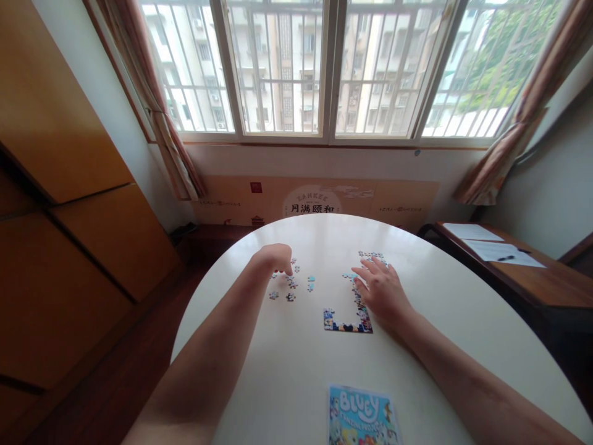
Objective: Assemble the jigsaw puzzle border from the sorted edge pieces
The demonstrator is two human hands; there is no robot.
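Note:
On a round white table, my left hand (277, 256) is closed with its fingers bent down over loose puzzle pieces (291, 282); whatever is between the fingertips is hidden. My right hand (382, 287) lies with fingers spread on the upper right side of a partly joined puzzle border (348, 327). The border shows a bottom edge, a short left corner and a right side that runs up under my right hand. Two light blue pieces (311, 283) lie between the hands. More pieces (370, 254) sit just beyond my right fingertips.
A blue picture sheet (361, 417) with cartoon figures lies near the table's front edge. At the right, a wooden desk (532, 290) holds papers (503, 253) and a pen. Barred windows, curtains and a long printed box are behind the table (278, 371).

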